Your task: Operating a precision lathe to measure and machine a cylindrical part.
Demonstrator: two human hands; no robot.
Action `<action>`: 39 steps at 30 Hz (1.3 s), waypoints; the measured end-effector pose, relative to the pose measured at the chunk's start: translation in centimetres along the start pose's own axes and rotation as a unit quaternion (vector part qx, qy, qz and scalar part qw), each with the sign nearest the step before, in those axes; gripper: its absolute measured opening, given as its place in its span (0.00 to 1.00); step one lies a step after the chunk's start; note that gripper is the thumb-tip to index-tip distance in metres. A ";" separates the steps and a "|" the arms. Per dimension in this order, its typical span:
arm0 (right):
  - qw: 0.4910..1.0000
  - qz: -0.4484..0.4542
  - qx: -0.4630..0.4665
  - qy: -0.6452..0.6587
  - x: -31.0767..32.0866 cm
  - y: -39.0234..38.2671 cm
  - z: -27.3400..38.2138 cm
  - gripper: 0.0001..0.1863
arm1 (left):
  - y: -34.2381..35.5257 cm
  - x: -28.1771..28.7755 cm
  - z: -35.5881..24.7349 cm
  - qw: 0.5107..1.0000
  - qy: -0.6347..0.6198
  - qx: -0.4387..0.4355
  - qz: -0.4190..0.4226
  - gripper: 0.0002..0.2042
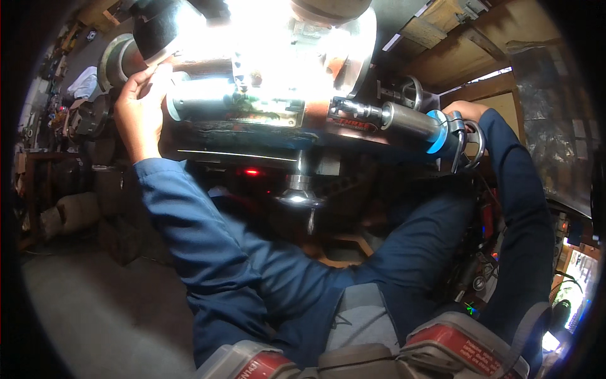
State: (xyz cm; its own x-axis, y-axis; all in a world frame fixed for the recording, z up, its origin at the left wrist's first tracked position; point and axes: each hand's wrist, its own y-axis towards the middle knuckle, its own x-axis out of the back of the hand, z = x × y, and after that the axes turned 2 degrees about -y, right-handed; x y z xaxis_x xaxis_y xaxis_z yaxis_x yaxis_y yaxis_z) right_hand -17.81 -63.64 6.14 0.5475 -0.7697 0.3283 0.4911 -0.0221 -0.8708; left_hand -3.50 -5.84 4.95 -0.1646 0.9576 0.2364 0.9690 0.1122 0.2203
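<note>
A metal machine with a long dark bed [233, 140] stretches across in front of me. My left hand [142, 104] is raised at its left end, thumb and fingers drawn together beside a grey metal cylinder [201, 99]. The fingertips are just under the rim of a black lamp-like shade [158, 31]; what they pinch is lost in glare. At the right end my right hand [466, 112] is bent over the top of a metal handwheel [478, 148], its fingers partly hidden. Next to it sits a silver cylinder [409, 121] with a blue ring [437, 131].
A bright crank handle [300, 199] sticks out below the bed, towards my legs. Another handwheel [411, 93] stands behind, at the right. Cluttered shelves [47, 120] line the left side, and a hanging plastic sheet [549, 120] is at the right. Strong light whites out the machine's middle.
</note>
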 end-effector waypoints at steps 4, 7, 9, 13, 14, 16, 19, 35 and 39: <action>0.994 0.068 0.058 -0.055 1.3 2.3 -1.8 0.10 | -0.3 -0.2 -0.6 1.000 0.008 -0.002 -0.003 0.12; 0.992 0.086 0.080 -0.036 1.5 2.7 -1.9 0.11 | -0.4 -0.1 -0.5 1.000 0.016 -0.011 -0.010 0.11; 0.986 0.105 0.048 -0.121 1.8 2.5 -1.4 0.12 | -0.2 0.0 -0.2 1.000 0.019 -0.016 -0.013 0.11; 0.998 0.016 -0.023 -0.064 1.9 3.0 -2.6 0.14 | -0.1 -0.3 0.2 0.998 0.046 -0.033 -0.029 0.10; 0.994 0.074 0.008 -0.077 2.2 2.7 -2.0 0.13 | 0.0 -0.1 0.5 0.997 0.064 -0.039 -0.034 0.10; 0.995 0.055 0.014 -0.080 2.1 2.3 -1.6 0.13 | 0.3 0.0 0.9 0.998 0.046 -0.035 -0.029 0.10; 0.999 -0.007 0.015 -0.035 1.6 1.4 -1.7 0.12 | 0.1 0.0 0.7 0.998 0.041 -0.035 -0.028 0.10; 0.901 -0.411 0.108 -0.087 -6.2 -6.3 0.2 0.15 | -0.8 0.2 -0.1 0.999 0.008 -0.030 -0.025 0.11; 0.837 -0.507 0.132 -0.160 -8.2 -7.3 0.1 0.16 | -0.7 -0.1 -0.2 0.998 0.036 -0.043 -0.042 0.10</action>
State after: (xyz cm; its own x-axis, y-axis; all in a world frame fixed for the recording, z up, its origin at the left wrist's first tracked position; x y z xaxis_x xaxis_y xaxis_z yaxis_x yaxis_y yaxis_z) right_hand -25.79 -57.11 9.86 -0.1092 -0.2301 0.9670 0.9225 -0.3859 0.0124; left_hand -4.19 -6.04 4.94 -0.2597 0.9239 0.2812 0.9324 0.1640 0.3221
